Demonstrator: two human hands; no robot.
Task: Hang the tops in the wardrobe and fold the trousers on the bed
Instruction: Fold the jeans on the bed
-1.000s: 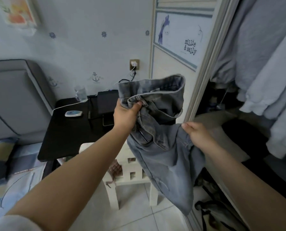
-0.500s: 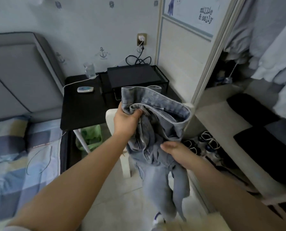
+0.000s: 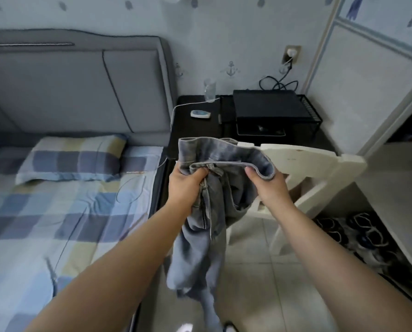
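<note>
Holding jeans by waistband, both hands' fingers clamped, left hand and right hand; legs dangle, could snag chair before bed.

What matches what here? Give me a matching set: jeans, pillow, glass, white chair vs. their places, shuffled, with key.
Things:
1. jeans
2. pillow
3. glass
4. white chair

Places:
A. on the black bedside table, near the wall
B. behind the hands, in front of the bedside table
C. on the bed, by the headboard
D. held at the waistband by the left hand and right hand, legs hanging over the floor

Pairs: 1-D, 2-C, 3-A, 4-B
</note>
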